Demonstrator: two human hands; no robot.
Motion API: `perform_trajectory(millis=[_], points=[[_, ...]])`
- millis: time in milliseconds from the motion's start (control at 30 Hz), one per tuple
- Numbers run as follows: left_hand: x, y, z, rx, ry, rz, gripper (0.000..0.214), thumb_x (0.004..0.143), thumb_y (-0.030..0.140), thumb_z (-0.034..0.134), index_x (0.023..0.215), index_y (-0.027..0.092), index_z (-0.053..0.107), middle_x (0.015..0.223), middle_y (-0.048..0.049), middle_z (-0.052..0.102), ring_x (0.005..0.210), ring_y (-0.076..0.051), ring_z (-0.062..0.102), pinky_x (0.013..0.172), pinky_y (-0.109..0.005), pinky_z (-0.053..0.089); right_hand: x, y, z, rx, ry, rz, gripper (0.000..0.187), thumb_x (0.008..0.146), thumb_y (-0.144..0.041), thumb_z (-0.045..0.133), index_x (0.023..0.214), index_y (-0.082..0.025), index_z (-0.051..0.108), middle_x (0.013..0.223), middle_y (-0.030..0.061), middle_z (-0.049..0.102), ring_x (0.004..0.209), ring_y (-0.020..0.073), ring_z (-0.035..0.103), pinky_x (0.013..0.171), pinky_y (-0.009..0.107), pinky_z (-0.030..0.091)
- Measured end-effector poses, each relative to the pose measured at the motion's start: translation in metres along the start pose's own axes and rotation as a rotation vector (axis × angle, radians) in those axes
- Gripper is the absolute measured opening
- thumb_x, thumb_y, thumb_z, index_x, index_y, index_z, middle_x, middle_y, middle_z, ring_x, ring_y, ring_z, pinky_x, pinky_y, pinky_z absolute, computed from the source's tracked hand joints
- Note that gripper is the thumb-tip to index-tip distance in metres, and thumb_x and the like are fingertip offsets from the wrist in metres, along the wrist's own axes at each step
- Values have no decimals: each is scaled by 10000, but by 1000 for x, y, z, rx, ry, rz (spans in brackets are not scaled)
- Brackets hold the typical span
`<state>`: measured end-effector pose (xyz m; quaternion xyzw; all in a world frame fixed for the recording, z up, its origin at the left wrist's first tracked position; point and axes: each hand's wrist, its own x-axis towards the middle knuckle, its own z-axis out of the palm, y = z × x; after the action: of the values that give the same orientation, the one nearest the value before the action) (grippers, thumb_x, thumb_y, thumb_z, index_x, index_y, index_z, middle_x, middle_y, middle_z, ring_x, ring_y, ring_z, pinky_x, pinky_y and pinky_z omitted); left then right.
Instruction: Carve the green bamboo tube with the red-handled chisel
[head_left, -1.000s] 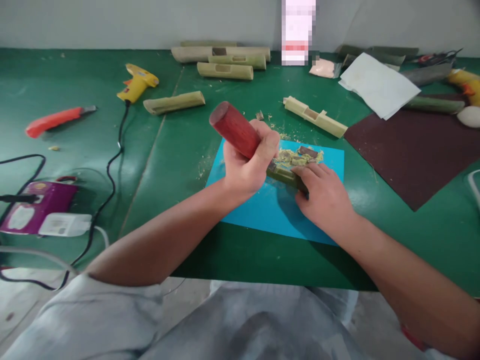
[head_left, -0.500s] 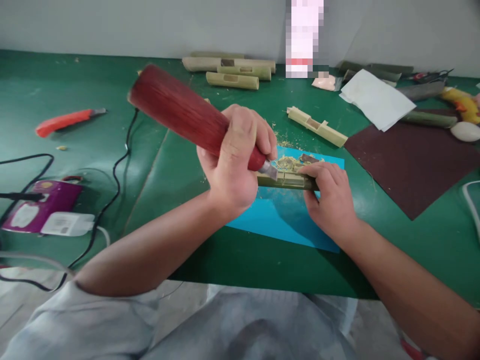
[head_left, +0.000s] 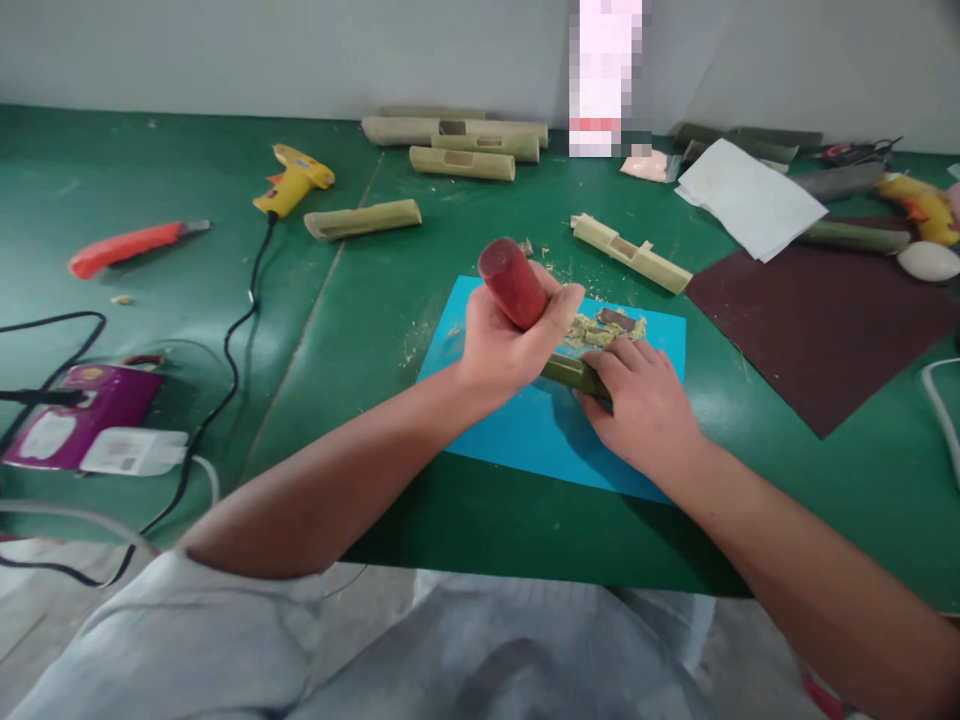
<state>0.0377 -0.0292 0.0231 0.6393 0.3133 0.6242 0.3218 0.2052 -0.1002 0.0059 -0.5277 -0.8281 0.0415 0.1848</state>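
Note:
My left hand (head_left: 504,345) is wrapped round the thick red wooden handle of a carving knife (head_left: 513,283), which stands steeply with its butt toward me. The blade is hidden behind that hand. Beneath it, a green bamboo piece (head_left: 571,372) lies across the blue sheet (head_left: 495,430). My right hand (head_left: 645,395) grips the bamboo's right part, thumb on the near side and fingers over the top. Pale shavings (head_left: 589,332) and a dark flat scrap (head_left: 618,318) lie just beyond the bamboo.
Behind are cut bamboo tubes (head_left: 465,163) and a notched bamboo piece (head_left: 631,255). At left lie a yellow glue gun (head_left: 291,183), a red utility knife (head_left: 135,247), a purple power strip (head_left: 82,415) and cords. A brown sheet (head_left: 810,340) and white paper (head_left: 750,200) lie right.
My left hand has swung the knife from a slanted pose to a steep one, uncovering the glue gun and a bamboo tube behind. My right hand and the bamboo have shifted slightly left.

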Motion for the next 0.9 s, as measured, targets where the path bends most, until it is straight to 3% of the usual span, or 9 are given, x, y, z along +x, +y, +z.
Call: perform_trajectory(millis=[233, 500, 900], points=[[-4, -11, 1, -1, 4, -69, 516, 891, 565, 735, 611, 182, 533, 587, 26, 511, 525, -78, 475, 482, -250, 409, -1, -8, -3, 12, -41, 8, 287, 913, -390, 664, 1063, -150, 716, 981, 126, 665, 976, 327, 586, 798, 437, 439], [-7, -6, 4, -33, -15, -79, 511, 882, 554, 752, 606, 187, 528, 576, 24, 502, 521, -85, 485, 475, -253, 393, 3, -6, 0, 118, -9, -25, 193, 932, -302, 614, 947, -137, 712, 912, 128, 645, 874, 285, 589, 790, 427, 478], [-10, -22, 2, -72, 10, -38, 413, 928, 439, 735, 647, 192, 560, 598, 20, 533, 514, -86, 488, 477, -259, 395, 1, -9, 4, 165, -18, 0, 178, 957, -311, 591, 915, -166, 684, 901, 117, 622, 862, 269, 582, 748, 400, 471]])
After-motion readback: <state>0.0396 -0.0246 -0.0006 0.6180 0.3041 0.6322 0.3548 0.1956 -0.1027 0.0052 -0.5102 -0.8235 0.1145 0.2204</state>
